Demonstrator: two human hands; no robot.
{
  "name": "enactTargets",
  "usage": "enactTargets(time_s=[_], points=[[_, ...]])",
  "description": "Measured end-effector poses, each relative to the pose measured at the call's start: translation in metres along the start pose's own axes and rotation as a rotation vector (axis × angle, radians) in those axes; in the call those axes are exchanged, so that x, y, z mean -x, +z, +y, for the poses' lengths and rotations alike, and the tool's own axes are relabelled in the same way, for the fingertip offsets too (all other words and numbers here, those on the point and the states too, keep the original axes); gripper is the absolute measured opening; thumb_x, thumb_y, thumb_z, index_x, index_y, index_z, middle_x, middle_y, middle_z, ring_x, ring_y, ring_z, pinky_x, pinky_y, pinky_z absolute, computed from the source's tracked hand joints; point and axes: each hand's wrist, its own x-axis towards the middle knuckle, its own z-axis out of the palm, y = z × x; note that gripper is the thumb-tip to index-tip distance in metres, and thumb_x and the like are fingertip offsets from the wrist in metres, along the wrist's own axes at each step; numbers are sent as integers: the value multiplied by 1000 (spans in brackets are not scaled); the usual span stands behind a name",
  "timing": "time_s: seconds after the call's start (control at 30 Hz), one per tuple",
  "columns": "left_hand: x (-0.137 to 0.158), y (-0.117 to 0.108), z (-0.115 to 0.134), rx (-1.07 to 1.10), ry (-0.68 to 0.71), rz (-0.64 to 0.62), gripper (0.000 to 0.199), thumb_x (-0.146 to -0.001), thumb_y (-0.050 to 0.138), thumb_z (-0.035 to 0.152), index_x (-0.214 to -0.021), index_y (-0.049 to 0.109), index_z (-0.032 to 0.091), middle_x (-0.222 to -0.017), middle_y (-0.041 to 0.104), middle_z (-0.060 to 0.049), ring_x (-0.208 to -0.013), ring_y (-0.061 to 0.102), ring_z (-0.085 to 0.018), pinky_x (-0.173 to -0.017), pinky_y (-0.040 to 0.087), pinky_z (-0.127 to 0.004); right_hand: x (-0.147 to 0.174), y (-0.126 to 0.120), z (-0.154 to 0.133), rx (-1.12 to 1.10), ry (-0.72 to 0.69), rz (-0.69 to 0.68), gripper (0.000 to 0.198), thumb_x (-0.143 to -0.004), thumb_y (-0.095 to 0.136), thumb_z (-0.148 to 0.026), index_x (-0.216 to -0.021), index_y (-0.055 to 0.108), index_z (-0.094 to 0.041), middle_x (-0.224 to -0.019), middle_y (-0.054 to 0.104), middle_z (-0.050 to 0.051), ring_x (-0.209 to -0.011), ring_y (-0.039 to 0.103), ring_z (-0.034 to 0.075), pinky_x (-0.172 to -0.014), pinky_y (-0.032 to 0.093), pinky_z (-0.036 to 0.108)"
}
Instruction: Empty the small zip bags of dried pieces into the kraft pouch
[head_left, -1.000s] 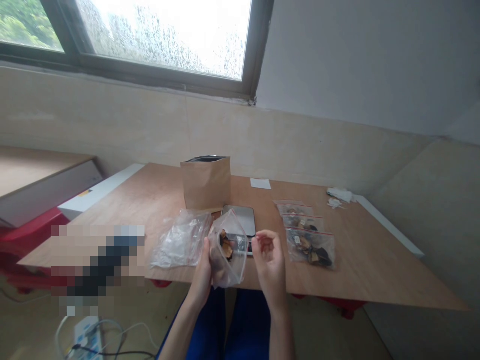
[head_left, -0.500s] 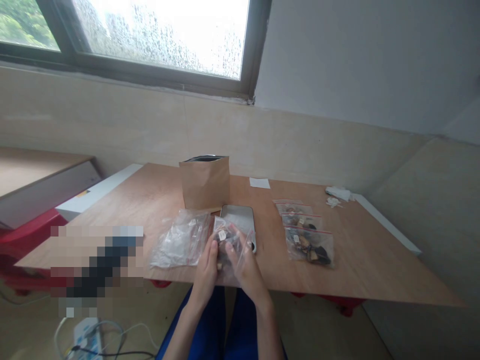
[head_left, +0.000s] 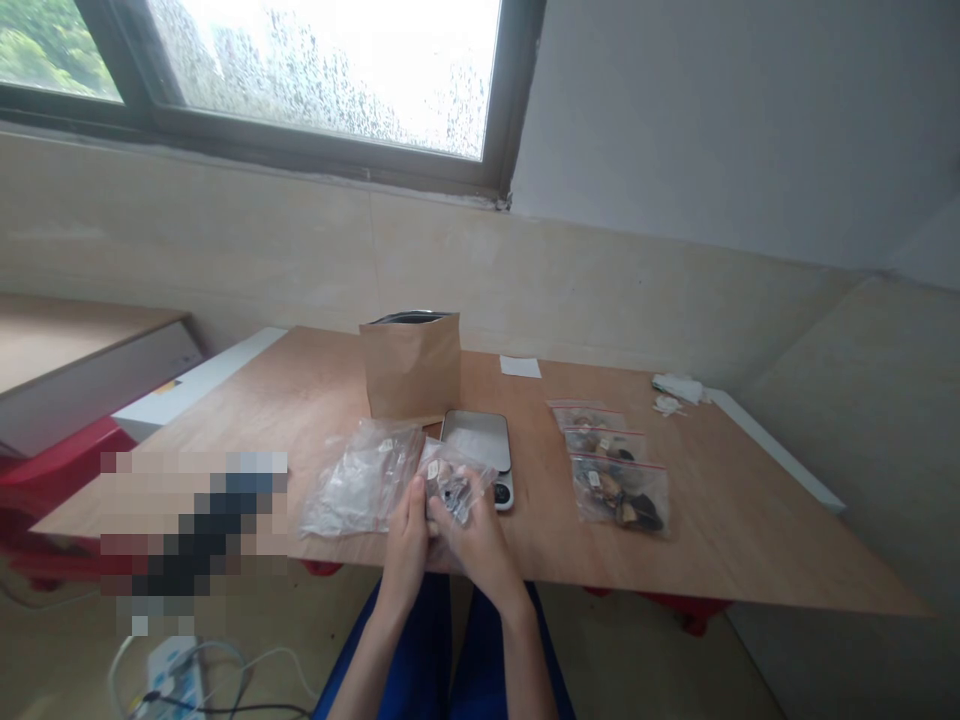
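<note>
Between my two hands is a clear zip bag (head_left: 459,490) with dark and pale pieces inside and a small white label. My left hand (head_left: 409,540) grips its left side, thumb pressed on the plastic. On the right side, my right hand (head_left: 480,540) has its fingers closed round the bag. Just behind it lies a digital kitchen scale (head_left: 476,440), partly covered by the bag and my hand. Left of my hands is a pile of flat clear zip bags (head_left: 352,485). A brown paper pouch (head_left: 412,365) stands upright behind them, its top open.
Three filled zip bags (head_left: 621,500) lie overlapping on the wooden table (head_left: 720,500) to the right. A white paper slip (head_left: 520,367) and crumpled white scraps (head_left: 677,388) lie farther back. A power strip (head_left: 176,675) with cables is on the floor at left.
The held bag has tilted and shifted slightly left, and my right hand has moved left with it. More of the scale, with its dark dial, now shows.
</note>
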Motion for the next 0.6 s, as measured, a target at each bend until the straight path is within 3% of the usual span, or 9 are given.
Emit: enactTargets(time_s=[0.13, 0.37, 0.5, 0.6], points=[[-1, -3, -1, -48, -6, 37, 34, -88, 43, 34, -110, 64, 18, -122, 61, -6, -122, 47, -21, -108, 28, -35, 4, -3, -12, 54, 52, -86, 35, -80, 57, -31, -111, 47, -21, -116, 49, 7, -111, 50, 19, -100, 39, 34], [1, -1, -2, -121, 2, 18, 40, -87, 39, 34, -115, 61, 16, -123, 60, -8, -124, 46, -23, -108, 27, -40, 6, 2, -21, 117, 60, -91, 34, -78, 55, -24, -110, 45, -18, -111, 56, 9, -107, 54, 21, -95, 43, 36], [-1, -4, -5, -142, 37, -42, 43, -88, 37, 39, -118, 59, 18, -126, 58, -7, -126, 44, -22, -108, 28, -38, 6, 4, -21, 61, 26, -84, 39, -80, 53, -22, -117, 45, -18, -119, 55, 9, -113, 52, 20, -98, 42, 33], [-6, -9, -10, -156, 11, 20, 44, -88, 37, 41, -118, 59, 17, -128, 57, -9, -126, 43, -23, -109, 26, -40, 4, 6, -20, -41, -14, -121, 32, -83, 52, -25, -115, 51, -20, -116, 59, 6, -111, 54, 18, -98, 42, 31]])
